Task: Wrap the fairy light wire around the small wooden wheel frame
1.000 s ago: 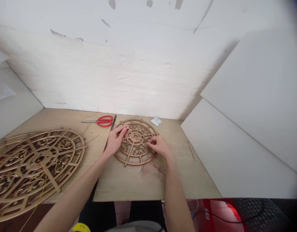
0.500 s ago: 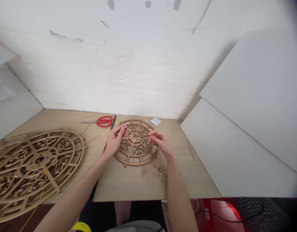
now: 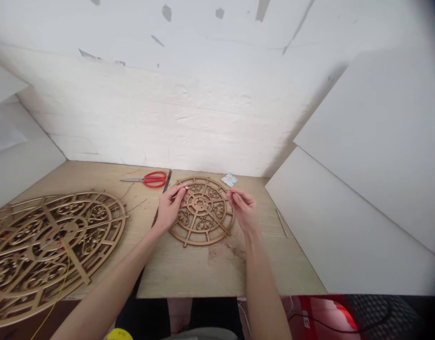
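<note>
A round gold openwork panel (image 3: pixel 202 231) with scrolls and spokes lies flat on the table in front of me. Over its left rim, my left hand (image 3: pixel 171 204) pinches a tiny shiny silvery piece (image 3: pixel 187 188) between thumb and forefinger; its exact kind is too small to make out. Above the panel's right rim is my right hand (image 3: pixel 243 204), fingertips pressed together. Whatever lies between those fingertips, if anything, is too fine to see.
Red-handled scissors (image 3: pixel 154 179) lie at the back left, near a seam in the table. Larger gold openwork panels (image 3: pixel 76 264) are stacked at left with a yellow wire (image 3: pixel 66 269). A small white packet (image 3: pixel 229 179) and a thin stick (image 3: pixel 281 223) lie to the right.
My right hand has moved a little right and up, away from the panel's middle, widening the gap between my hands. My left hand keeps its pinch. The whole view has shifted slightly.
</note>
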The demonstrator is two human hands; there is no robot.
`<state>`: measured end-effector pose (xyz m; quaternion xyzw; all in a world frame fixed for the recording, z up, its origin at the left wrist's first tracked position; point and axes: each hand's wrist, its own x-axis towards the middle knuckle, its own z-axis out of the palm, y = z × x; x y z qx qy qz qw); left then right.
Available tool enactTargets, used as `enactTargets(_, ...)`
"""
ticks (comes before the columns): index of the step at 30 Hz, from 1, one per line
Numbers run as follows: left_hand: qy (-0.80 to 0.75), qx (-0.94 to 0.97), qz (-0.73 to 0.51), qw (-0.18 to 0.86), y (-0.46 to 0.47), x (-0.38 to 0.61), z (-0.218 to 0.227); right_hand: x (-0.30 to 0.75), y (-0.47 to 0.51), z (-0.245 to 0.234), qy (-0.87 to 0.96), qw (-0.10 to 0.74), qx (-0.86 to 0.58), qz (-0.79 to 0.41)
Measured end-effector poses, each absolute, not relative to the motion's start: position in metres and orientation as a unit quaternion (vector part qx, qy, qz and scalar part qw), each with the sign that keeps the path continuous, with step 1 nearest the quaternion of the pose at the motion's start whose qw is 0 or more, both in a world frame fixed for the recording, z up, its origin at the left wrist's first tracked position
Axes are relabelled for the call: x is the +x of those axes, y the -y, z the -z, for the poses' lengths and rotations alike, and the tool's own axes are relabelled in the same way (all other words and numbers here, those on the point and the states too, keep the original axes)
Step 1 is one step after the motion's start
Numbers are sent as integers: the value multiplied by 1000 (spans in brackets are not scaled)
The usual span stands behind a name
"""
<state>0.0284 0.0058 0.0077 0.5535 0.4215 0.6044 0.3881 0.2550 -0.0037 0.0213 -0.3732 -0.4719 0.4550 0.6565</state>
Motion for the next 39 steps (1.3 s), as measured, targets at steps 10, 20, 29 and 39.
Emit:
enactTargets(10, -403, 565, -594, 407, -1, 34, -15, 248, -4, -14, 440, 716, -346, -417)
enactTargets(20, -401, 566, -595, 405, -2, 34, -15, 261, -7, -14, 339, 793, -313, -399)
enactTargets(29, -377, 554, -549, 499, 2, 34, -16, 212, 5, -9, 494, 645, -402, -423)
enactTargets(39, -300, 603, -491, 552, 2, 32, -10, 199, 15, -12, 571, 584, -402, -414)
